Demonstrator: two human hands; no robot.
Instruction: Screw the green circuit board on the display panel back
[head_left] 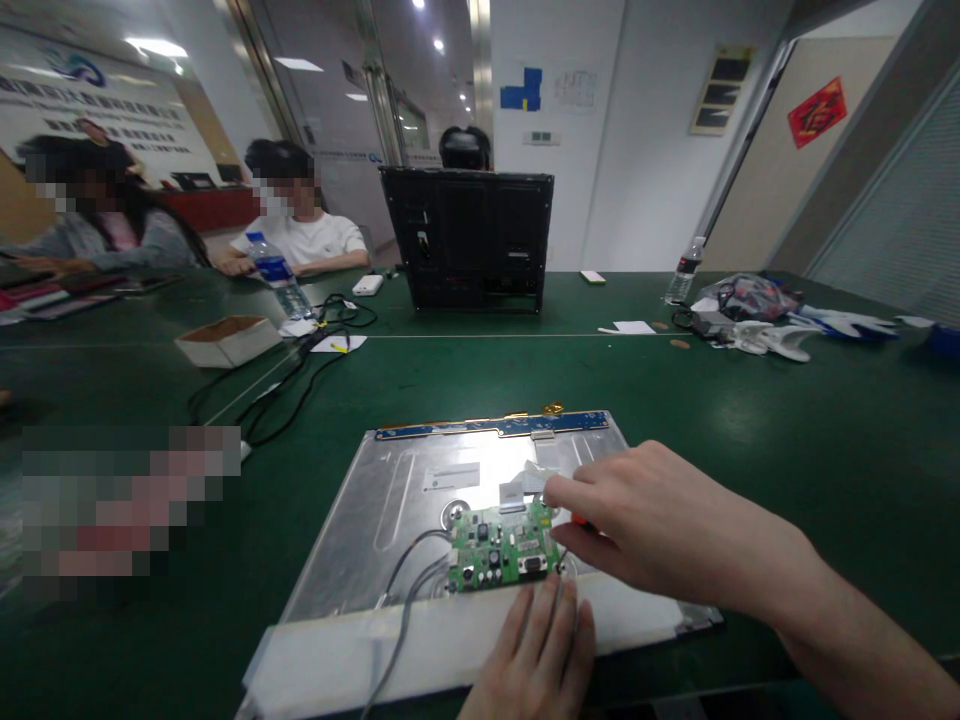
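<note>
A metal display panel (375,500) lies flat on the green table, with a green circuit board (499,545) on its back. Near the board's right edge is my right hand (645,520), its fingers curled round a tool with a red handle (579,519); a thin shaft shows near the board's lower right corner. My left hand (536,650) rests on the white strip (322,655) at the panel's near side, fingers stretched out and tips by the board's lower edge. Grey cables run from the board's left side. A blue strip board (480,428) lines the panel's far edge.
A black monitor frame (469,240) stands across the green table (750,430). Cables, a white box (229,342) and a water bottle (277,275) are at left. Another bottle (684,270) and gloves (765,338) lie at right. Two people sit at far left.
</note>
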